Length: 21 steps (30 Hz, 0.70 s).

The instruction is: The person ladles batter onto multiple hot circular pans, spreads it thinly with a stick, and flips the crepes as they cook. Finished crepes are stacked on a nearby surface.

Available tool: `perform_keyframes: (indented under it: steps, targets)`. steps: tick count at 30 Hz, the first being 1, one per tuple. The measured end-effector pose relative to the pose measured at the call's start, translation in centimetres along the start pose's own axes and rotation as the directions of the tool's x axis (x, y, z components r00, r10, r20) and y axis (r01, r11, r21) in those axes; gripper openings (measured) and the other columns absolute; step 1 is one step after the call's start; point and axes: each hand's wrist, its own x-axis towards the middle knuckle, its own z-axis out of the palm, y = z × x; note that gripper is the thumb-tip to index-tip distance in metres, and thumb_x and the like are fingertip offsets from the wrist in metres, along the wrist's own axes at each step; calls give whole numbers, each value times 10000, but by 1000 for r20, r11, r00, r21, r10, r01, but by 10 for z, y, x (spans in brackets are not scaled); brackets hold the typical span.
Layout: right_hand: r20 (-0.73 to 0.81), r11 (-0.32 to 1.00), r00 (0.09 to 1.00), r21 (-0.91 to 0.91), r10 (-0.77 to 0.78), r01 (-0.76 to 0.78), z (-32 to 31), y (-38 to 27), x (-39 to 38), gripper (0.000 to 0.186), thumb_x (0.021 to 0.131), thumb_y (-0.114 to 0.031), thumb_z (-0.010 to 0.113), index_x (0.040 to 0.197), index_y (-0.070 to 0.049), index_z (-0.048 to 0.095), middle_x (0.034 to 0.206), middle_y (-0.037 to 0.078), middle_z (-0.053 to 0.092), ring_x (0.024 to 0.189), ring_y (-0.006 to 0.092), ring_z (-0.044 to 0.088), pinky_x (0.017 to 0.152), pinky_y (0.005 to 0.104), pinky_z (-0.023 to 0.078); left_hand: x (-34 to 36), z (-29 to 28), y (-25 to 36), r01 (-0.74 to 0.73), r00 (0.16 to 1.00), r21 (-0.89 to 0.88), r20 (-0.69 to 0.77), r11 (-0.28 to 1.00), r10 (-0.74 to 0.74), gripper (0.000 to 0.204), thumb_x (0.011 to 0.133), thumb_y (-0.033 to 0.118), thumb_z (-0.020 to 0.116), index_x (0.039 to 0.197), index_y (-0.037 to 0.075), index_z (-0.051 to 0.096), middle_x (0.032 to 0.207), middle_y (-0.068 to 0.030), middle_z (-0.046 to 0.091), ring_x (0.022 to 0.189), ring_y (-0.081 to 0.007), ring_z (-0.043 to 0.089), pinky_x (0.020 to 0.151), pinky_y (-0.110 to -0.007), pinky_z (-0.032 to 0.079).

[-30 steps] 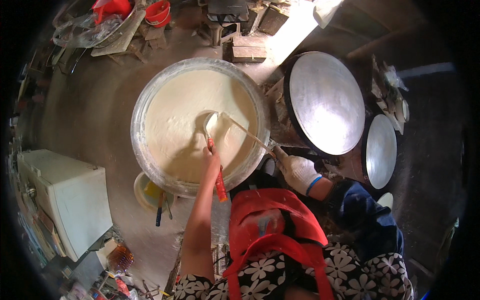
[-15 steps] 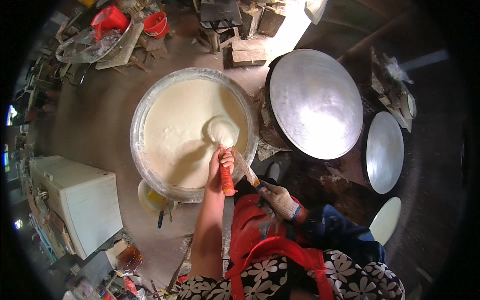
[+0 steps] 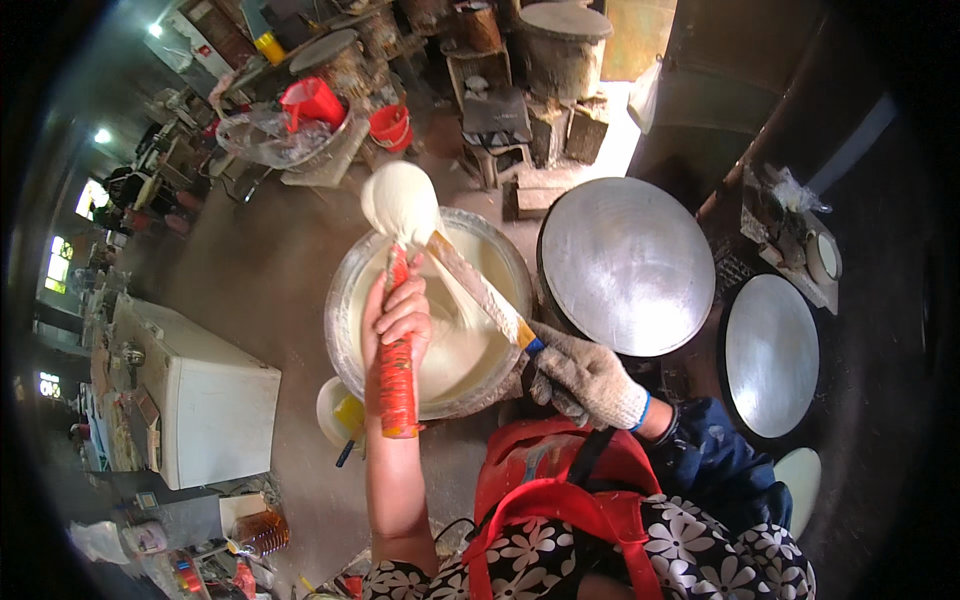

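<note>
My bare left hand (image 3: 405,310) is closed round a red-wrapped handle (image 3: 398,395), lifted above the big round tub (image 3: 522,280). A smooth, rounded lump of white batter (image 3: 400,200) covers the handle's far end and hides what is under it. My right hand (image 3: 595,385), in a knitted work glove, grips a long flat scraper (image 3: 485,290) by its blue end. The scraper's batter-smeared blade reaches the base of the lump. A pale strand of batter hangs down toward the batter (image 3: 445,365) in the tub.
Large round metal griddle plates (image 3: 628,268) (image 3: 772,355) stand to the right. Beside the tub's lower left is a small bowl (image 3: 332,405) with a yellow tool. A white chest (image 3: 220,420) stands at left. A red bucket (image 3: 390,127) and red jug (image 3: 312,102) sit beyond.
My left hand has raised the handle and batter lump up and leftward out of the tub. The right hand's scraper has risen with it. The whole view has shifted.
</note>
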Motion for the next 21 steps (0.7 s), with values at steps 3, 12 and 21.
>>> perform_keyframes:
  steps: [3, 12, 21]
  targets:
    - [-13, 973, 983, -145, -183, 179, 1, -41, -4, 549, 1161, -326, 497, 1641, -71, 421, 832, -3, 660, 588, 61, 539, 548, 234, 478, 1, 66, -4, -35, 998, 202, 66, 979, 22, 549, 1146, 227, 433, 1504, -184, 363, 778, -33, 445, 468, -87, 473, 377, -233, 464]
    - [-27, 726, 820, -482, -572, 491, 30, -173, -2, 510, 1139, -282, 539, 1602, -73, 492, 837, 18, 719, 683, 40, 589, 641, 227, 511, 24, 254, 29, -80, 961, 680, 246, 728, -124, 544, 1177, 272, 350, 1523, -145, 304, 788, -73, 435, 464, -118, 446, 313, -255, 417]
    - [75, 249, 403, -679, -912, 691, 42, -233, 33, 514, 1095, -309, 638, 1553, -87, 559, 893, 70, 769, 631, 55, 660, 502, 205, 509, 27, 382, 65, -359, 880, 867, 438, 345, -186, 518, 1166, 196, 426, 1557, -115, 290, 770, -55, 438, 459, -70, 394, 322, -210, 359]
